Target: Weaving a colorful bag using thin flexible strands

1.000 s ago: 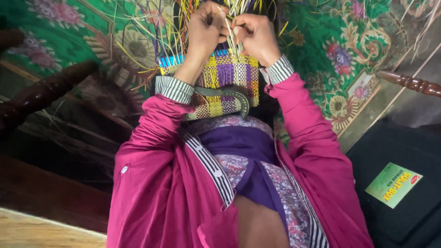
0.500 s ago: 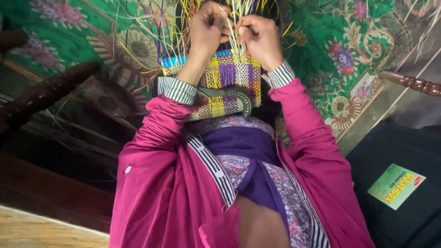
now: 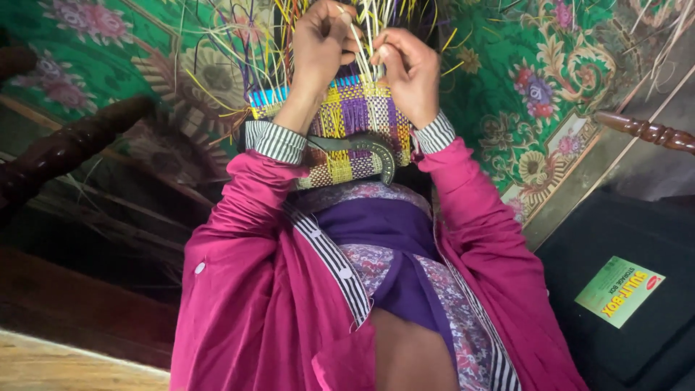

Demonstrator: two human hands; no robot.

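Observation:
A partly woven piece (image 3: 358, 116) of yellow, purple and blue strips lies over my lap, its loose strips (image 3: 279, 29) fanning out beyond it. My left hand (image 3: 322, 40) is closed on a few pale strips at the far edge of the weave. My right hand (image 3: 409, 69) pinches neighbouring strips just beside it, and the two hands almost touch. A curved metal blade (image 3: 362, 145) rests across the near part of the weave, between my striped cuffs. My magenta sleeves hide the weave's side edges.
A green floral mat (image 3: 550, 80) covers the floor beyond my hands. Dark turned wooden legs stand at the left (image 3: 65, 148) and the right (image 3: 644, 130). A black box (image 3: 637, 340) with a green label sits at the lower right. Bare wooden boards (image 3: 58, 362) show at the lower left.
My hands stay at the far edge of the weave, fingers shifting slightly among the strips. The view has drifted a little.

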